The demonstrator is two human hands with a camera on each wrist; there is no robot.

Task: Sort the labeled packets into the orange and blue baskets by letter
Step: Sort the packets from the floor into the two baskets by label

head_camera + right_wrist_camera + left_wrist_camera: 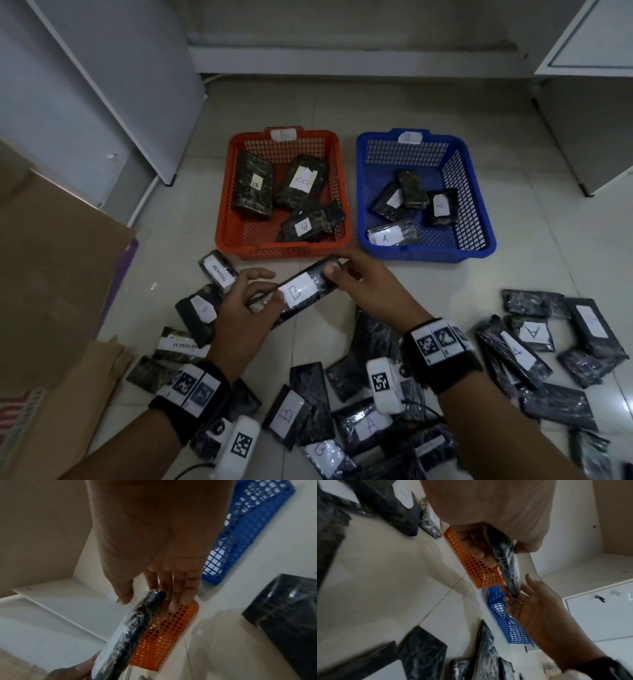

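Observation:
A black plastic-wrapped packet (298, 291) with a white "B" label is held just above the floor in front of the orange basket (224, 219). My left hand (270, 289) grips its near end, fingers curled under and thumb on top. My right hand (337, 265) pinches its far end. The left wrist view shows the packet (506, 563) edge-on between both hands, as does the right wrist view (133, 626). The orange basket, tagged B, holds three B packets. To its right, the blue basket (488, 219), tagged A, holds several A packets.
Several loose packets (513, 349) lie on the tiled floor near and to the right of me, some labelled A or B. Others at the left (219, 270) carry printed word labels. A cardboard box (51, 274) stands at the left. White cabinets (582, 120) flank the baskets.

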